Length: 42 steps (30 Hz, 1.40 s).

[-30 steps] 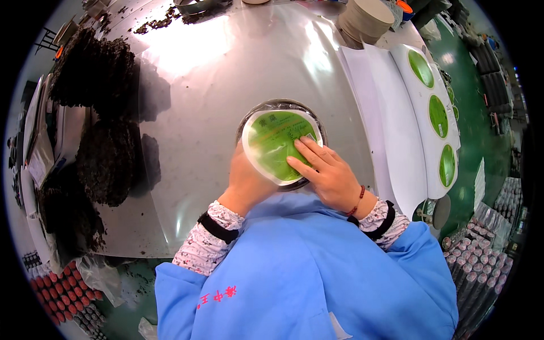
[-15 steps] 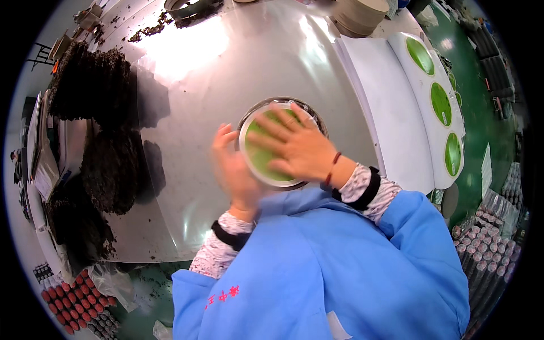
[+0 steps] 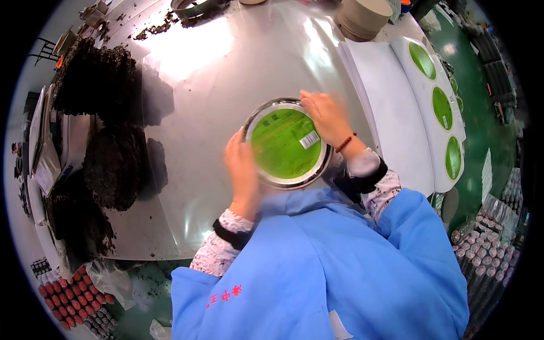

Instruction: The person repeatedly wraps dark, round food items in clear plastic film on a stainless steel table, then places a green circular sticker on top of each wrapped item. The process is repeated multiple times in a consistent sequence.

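A round dark package with a silvery rim and a green label [image 3: 282, 156] lies on the glossy work surface [image 3: 204, 90] just in front of me. My left hand [image 3: 241, 170] grips its left edge, fingers curved along the rim and a little blurred. My right hand [image 3: 327, 122] holds its upper right edge, fingertips at the top of the rim, blurred by motion. A barcode patch shows on the label between the hands.
Crumbly dark flat masses [image 3: 110, 167] are piled at the left. At the right lie white sheets [image 3: 391, 113] with green oval labels [image 3: 453, 156]. A pale cylindrical stack [image 3: 362, 17] and a metal ring [image 3: 190, 8] sit at the back. Several packed rolls [image 3: 484, 249] stand low at the right.
My right hand has moved off the label's face, up and right to the rim. My left hand has come to the left rim. The green label now sits centred inside the rim.
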Each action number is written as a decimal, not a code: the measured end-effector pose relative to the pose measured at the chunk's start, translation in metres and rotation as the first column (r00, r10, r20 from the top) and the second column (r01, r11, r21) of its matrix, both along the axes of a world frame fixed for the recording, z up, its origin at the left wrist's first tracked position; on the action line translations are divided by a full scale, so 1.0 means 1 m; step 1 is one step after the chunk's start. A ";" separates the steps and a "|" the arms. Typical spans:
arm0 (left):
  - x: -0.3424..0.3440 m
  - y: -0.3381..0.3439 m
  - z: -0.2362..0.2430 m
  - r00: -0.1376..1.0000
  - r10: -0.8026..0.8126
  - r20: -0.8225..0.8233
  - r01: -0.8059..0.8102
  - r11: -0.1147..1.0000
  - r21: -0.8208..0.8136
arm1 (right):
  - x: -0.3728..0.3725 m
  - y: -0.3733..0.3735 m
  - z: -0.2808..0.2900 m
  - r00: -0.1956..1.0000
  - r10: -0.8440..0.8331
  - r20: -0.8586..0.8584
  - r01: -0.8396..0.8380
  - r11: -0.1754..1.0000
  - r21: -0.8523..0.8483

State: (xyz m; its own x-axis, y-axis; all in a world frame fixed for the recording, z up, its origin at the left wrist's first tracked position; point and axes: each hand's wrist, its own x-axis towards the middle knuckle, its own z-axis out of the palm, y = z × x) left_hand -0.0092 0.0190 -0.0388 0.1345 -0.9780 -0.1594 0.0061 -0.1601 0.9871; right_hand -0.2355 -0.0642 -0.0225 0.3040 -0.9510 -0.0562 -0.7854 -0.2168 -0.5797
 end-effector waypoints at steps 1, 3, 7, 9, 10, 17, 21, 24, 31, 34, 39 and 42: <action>0.002 -0.001 0.012 0.901 0.030 -0.434 -0.001 0.998 0.067 | 0.000 0.003 -0.002 0.963 -0.091 0.254 0.074 0.994 0.077; 0.010 -0.005 0.018 0.621 0.040 -0.783 0.122 0.982 0.146 | 0.000 0.013 -0.002 0.684 -0.296 0.666 0.148 0.951 0.270; 0.038 -0.006 0.009 0.662 -0.152 -0.734 0.347 0.930 0.120 | 0.000 0.020 0.015 0.714 -0.104 0.692 0.007 0.990 0.142; 0.041 -0.006 0.003 0.657 -0.194 -0.728 0.380 0.920 0.097 | -0.003 0.023 0.024 0.734 0.058 0.677 -0.128 0.990 0.055; 0.033 -0.008 0.011 0.653 -0.151 -0.742 0.347 0.930 0.117 | -0.007 0.026 0.035 0.705 0.092 0.703 -0.184 0.981 0.056; 0.059 -0.013 0.008 0.654 0.047 -0.755 0.206 0.949 0.238 | -0.112 0.018 0.065 0.441 -0.235 0.866 0.374 0.925 0.061; 0.066 0.003 0.051 0.948 0.109 -0.299 -0.100 0.994 0.047 | -0.168 0.033 0.046 0.286 -0.325 0.901 0.555 0.823 0.121; 0.052 0.008 0.065 0.980 -0.167 0.109 0.182 0.972 -0.148 | -0.115 0.083 0.027 0.914 -0.050 0.402 0.119 0.981 -0.150; 0.018 0.041 0.058 0.469 -0.407 0.783 0.732 0.676 -0.087 | -0.076 0.122 -0.004 0.906 0.405 -0.125 -0.418 0.902 -0.108; 0.015 0.049 0.034 0.371 -0.311 0.875 0.763 0.639 -0.096 | -0.075 0.123 -0.007 0.921 0.385 -0.056 -0.389 0.907 -0.160; 0.013 0.051 0.034 0.280 -0.328 0.902 0.760 0.650 0.001 | -0.076 0.129 -0.012 0.931 0.360 -0.057 -0.364 0.924 -0.117; 0.015 0.052 0.034 0.272 -0.309 0.911 0.756 0.654 -0.004 | -0.074 0.136 -0.002 0.926 0.373 -0.054 -0.376 0.913 -0.156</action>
